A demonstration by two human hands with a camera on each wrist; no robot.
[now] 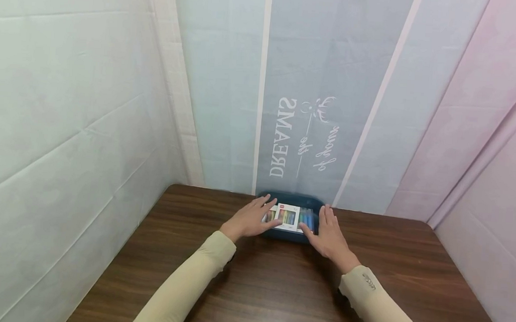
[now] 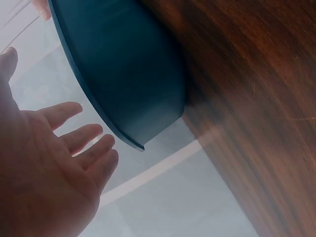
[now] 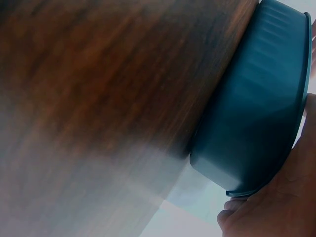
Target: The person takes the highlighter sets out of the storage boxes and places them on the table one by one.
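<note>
Brown wood-grain table (image 1: 276,292) fills the lower frame, two beige sleeves reaching up across it. At centre, the left hand (image 1: 249,219) and right hand (image 1: 330,236) rest with fingers straight and relaxed, gripping nothing, flanking a teal tray (image 1: 289,236). Inside lies a box of coloured markers (image 1: 287,217). Holding both tray sides evenly would likely keep it level against the curtain (image 1: 317,85) behind.
</note>
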